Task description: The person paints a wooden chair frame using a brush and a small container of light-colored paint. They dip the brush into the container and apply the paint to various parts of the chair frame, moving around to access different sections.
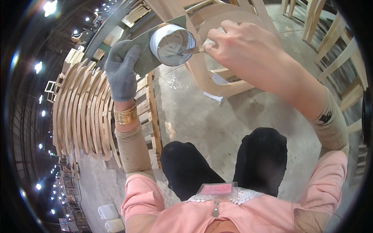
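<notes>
My left hand (122, 70), in a grey glove, grips the left end of a flat grey-green sheet (144, 48), thumb on top. Against that sheet sits a round white cup (156, 43), its mouth tilted toward me. Grey-white residue coats the inside of the cup. My bare right hand (233, 44) is closed around a slim tool (199, 49) whose tip reaches the cup's right rim; its kind is mostly hidden by the fingers. Just beyond both hands stands a pale wooden chair frame (229, 86).
Curved wooden parts (83, 112) stand in a dense row on a wooden pallet (154, 116) at left. More wooden chair frames (334, 39) line the right side. White papers (213, 96) lie by the near frame. Two white jugs (108, 212) rest on the concrete floor at lower left.
</notes>
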{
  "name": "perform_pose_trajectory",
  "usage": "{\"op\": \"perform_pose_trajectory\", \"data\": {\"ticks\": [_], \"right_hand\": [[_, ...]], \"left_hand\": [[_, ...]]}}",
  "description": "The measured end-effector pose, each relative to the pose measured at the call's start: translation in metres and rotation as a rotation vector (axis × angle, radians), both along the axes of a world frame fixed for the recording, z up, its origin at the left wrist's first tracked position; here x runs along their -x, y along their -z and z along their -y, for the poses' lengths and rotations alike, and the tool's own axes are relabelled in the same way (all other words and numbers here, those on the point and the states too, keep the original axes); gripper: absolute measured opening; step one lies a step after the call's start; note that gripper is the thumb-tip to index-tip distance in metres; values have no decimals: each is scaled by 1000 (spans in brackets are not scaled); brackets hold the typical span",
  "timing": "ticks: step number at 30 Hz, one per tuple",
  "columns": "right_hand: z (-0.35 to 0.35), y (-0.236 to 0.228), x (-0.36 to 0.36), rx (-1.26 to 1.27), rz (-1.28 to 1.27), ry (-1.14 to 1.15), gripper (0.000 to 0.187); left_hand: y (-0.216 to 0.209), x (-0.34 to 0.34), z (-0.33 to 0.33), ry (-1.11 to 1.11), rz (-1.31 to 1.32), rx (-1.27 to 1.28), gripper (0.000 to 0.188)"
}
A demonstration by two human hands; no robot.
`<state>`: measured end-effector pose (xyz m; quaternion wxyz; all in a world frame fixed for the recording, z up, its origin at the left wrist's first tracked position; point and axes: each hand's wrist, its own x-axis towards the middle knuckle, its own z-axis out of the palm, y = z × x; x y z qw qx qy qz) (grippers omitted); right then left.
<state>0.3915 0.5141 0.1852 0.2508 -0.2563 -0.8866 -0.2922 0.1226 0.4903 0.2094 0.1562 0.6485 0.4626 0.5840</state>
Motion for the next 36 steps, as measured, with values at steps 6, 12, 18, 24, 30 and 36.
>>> {"op": "perform_pose_trajectory", "data": {"ticks": [6,12,18,24,30,36], "right_hand": [[7,-17,28,-36,-88,-62,10],[11,-23,37,72,-176,20,26],[-4,-17,37,364,-303,-170,23],[-17,-18,23,800,-420,-352,30],[-29,4,18,1194,-582,-472,25],[-39,33,23,1363,-717,-561,26]], "left_hand": [[-18,17,17,-75,-25,-89,20],[-29,22,25,-129,-123,-207,21],[-36,16,29,-125,-116,-309,20],[-32,17,26,-112,-85,-368,20],[-25,11,19,-88,-35,-348,19],[-1,13,2,-32,87,-283,18]]}}
